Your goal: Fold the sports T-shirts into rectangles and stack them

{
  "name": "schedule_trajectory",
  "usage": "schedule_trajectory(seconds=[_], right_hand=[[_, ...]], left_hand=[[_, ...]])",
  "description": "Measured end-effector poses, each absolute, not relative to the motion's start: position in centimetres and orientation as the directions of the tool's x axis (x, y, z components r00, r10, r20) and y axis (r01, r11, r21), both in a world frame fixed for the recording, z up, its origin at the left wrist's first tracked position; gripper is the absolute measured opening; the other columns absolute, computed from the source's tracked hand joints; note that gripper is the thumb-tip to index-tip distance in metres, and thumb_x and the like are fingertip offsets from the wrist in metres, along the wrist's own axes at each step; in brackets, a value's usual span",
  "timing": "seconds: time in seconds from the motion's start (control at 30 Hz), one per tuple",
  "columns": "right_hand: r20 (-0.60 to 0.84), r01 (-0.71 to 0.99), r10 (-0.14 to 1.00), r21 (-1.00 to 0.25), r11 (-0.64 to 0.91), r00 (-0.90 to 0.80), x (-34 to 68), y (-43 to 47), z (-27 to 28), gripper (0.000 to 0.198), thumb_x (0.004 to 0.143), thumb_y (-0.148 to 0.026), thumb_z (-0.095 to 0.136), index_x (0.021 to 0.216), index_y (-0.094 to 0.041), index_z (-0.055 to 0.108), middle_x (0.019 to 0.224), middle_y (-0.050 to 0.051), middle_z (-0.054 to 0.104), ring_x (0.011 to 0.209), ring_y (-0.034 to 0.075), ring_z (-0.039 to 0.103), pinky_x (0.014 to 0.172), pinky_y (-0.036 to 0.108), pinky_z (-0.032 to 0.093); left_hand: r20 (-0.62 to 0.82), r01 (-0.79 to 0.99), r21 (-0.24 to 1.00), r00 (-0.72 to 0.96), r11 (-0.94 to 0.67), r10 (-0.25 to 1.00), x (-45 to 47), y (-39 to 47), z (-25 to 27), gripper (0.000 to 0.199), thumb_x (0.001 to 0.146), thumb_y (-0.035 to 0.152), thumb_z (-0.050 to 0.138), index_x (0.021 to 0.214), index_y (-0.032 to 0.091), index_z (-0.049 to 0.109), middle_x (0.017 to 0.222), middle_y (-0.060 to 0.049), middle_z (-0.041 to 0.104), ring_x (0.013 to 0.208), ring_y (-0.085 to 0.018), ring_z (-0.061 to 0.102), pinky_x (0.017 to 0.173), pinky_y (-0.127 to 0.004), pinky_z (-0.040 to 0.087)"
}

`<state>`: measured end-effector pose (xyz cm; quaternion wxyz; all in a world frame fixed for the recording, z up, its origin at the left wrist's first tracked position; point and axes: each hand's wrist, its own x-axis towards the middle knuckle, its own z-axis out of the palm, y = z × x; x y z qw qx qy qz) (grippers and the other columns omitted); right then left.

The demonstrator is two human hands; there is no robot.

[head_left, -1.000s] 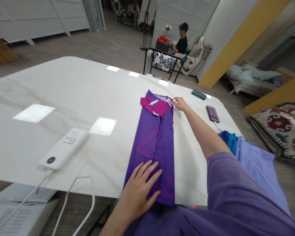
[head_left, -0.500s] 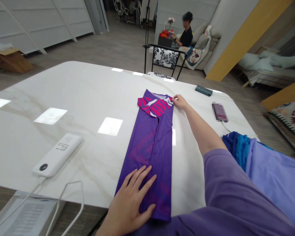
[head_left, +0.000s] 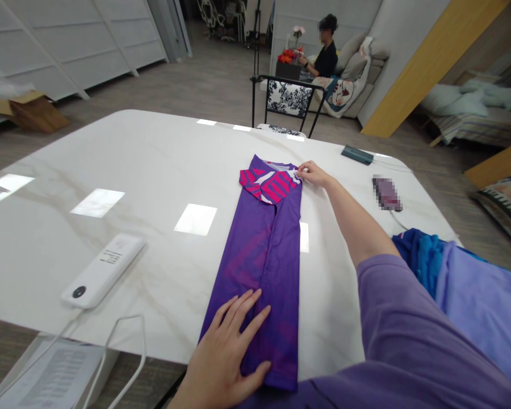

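A purple shirt (head_left: 255,250) with pink and white patterned sleeves lies on the white marbled table, folded lengthwise into a long strip. Its collar is at the far end, and its hem lies near the table's front edge. My left hand (head_left: 230,346) rests flat on the lower part of the shirt, fingers spread. At the far end, my right hand (head_left: 313,172) pinches the shirt's right upper edge near the shoulder between thumb and fingers. My right arm reaches across the table beside the cloth.
On the left of the table (head_left: 162,147) lies a white power bank (head_left: 104,270) with a cable. To the right are a dark green case (head_left: 357,155), a phone (head_left: 386,192) and a heap of blue and lilac clothes (head_left: 477,295). Behind stands a chair (head_left: 287,99); a person (head_left: 325,54) sits farther back.
Both hands stay at nearly the same places on the shirt. The whole view has shifted slightly, and the shirt's folded shape looks almost unchanged.
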<state>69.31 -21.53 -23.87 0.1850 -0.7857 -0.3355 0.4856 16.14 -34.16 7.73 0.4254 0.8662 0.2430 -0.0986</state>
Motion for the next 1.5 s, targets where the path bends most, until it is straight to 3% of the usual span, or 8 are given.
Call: schedule_trajectory(seconds=[0.27, 0.43, 0.63, 0.87, 1.0, 1.1, 1.23, 1.5], right_hand=[[-0.667, 0.084, 0.688, -0.698, -0.711, 0.287, 70.7, -22.0, -23.8, 0.021, 0.083, -0.014, 0.075, 0.09, -0.022, 0.057, 0.081, -0.003, 0.064, 0.068, 0.012, 0.053, 0.062, 0.025, 0.039], [-0.661, 0.345, 0.664, -0.568, -0.747, 0.349, 71.6, -22.5, -23.6, 0.017, 0.083, -0.018, 0.077, 0.094, -0.02, 0.064, 0.09, 0.003, 0.071, 0.081, 0.018, 0.062, 0.08, 0.032, 0.054], [-0.37, 0.633, 0.838, -0.55, -0.545, 0.4, 66.7, -20.8, -21.2, 0.026, 0.096, -0.039, 0.077, 0.111, -0.018, 0.075, 0.126, 0.015, 0.073, 0.114, 0.029, 0.068, 0.11, 0.044, 0.057], [-0.652, 0.778, 0.751, -0.42, -0.467, 0.099, 56.2, -17.9, -17.3, 0.032, 0.1, -0.054, 0.083, 0.099, -0.022, 0.084, 0.114, 0.011, 0.083, 0.113, 0.034, 0.076, 0.106, 0.044, 0.057], [-0.577, 0.721, 0.816, -0.58, -0.379, -0.034, 53.4, -17.9, -16.2, 0.015, 0.1, -0.027, 0.076, 0.111, -0.02, 0.083, 0.12, 0.008, 0.084, 0.111, 0.027, 0.076, 0.104, 0.037, 0.056], [-0.443, 0.589, 0.868, -0.771, -0.242, -0.223, 52.7, -18.9, -15.3, 0.019, 0.103, -0.033, 0.075, 0.116, -0.02, 0.083, 0.125, 0.007, 0.084, 0.118, 0.026, 0.073, 0.112, 0.037, 0.053], [-0.428, 0.606, 0.903, -0.725, -0.327, -0.025, 52.3, -20.7, -13.9, 0.026, 0.11, -0.035, 0.067, 0.128, -0.022, 0.079, 0.135, 0.01, 0.082, 0.127, 0.027, 0.071, 0.118, 0.042, 0.052], [-0.414, 0.69, 0.903, -0.622, -0.371, 0.112, 48.7, -27.3, -4.0, 0.033, 0.116, -0.037, 0.06, 0.141, -0.021, 0.073, 0.145, 0.014, 0.075, 0.126, 0.029, 0.074, 0.115, 0.046, 0.056]], left_hand=[[-0.334, 0.487, 0.675, 0.872, -0.555, 0.359, 16.0, -34.3, 7.3, 0.098, 0.095, 0.079, 0.07, 0.182, 0.042, 0.045, 0.19, 0.002, 0.037, 0.172, -0.034, 0.047, 0.126, -0.059, 0.068], [-0.339, 0.485, 0.671, 0.873, -0.561, 0.35, 16.1, -34.2, 7.3, 0.101, 0.094, 0.08, 0.071, 0.183, 0.043, 0.042, 0.19, 0.002, 0.037, 0.171, -0.035, 0.048, 0.125, -0.06, 0.068], [-0.399, 0.506, 0.687, 0.863, -0.522, 0.311, 15.9, -34.3, 7.5, 0.101, 0.092, 0.073, 0.077, 0.183, 0.045, 0.042, 0.192, 0.001, 0.033, 0.173, -0.038, 0.045, 0.131, -0.063, 0.062], [-0.464, 0.533, 0.702, 0.845, -0.472, 0.264, 15.9, -34.1, 7.9, 0.103, 0.088, 0.075, 0.083, 0.18, 0.046, 0.047, 0.195, 0.0, 0.027, 0.175, -0.041, 0.042, 0.137, -0.068, 0.053], [-0.464, 0.528, 0.714, 0.849, -0.46, 0.254, 16.0, -34.0, 8.2, 0.105, 0.087, 0.08, 0.084, 0.179, 0.044, 0.048, 0.193, -0.003, 0.033, 0.175, -0.041, 0.041, 0.139, -0.069, 0.048], [-0.44, 0.518, 0.731, 0.856, -0.444, 0.273, 16.0, -34.1, 8.2, 0.105, 0.086, 0.08, 0.084, 0.178, 0.04, 0.052, 0.191, -0.006, 0.038, 0.174, -0.043, 0.042, 0.139, -0.069, 0.048], [-0.344, 0.475, 0.769, 0.871, -0.427, 0.351, 16.0, -34.2, 8.0, 0.102, 0.087, 0.081, 0.083, 0.174, 0.036, 0.058, 0.186, -0.012, 0.046, 0.168, -0.047, 0.05, 0.133, -0.073, 0.053], [-0.032, 0.347, 0.819, 0.823, -0.457, 0.567, 15.6, -34.6, 8.9, 0.022, 0.104, 0.031, 0.078, 0.126, 0.027, 0.081, 0.132, -0.009, 0.085, 0.128, -0.029, 0.081, 0.113, -0.05, 0.063]])
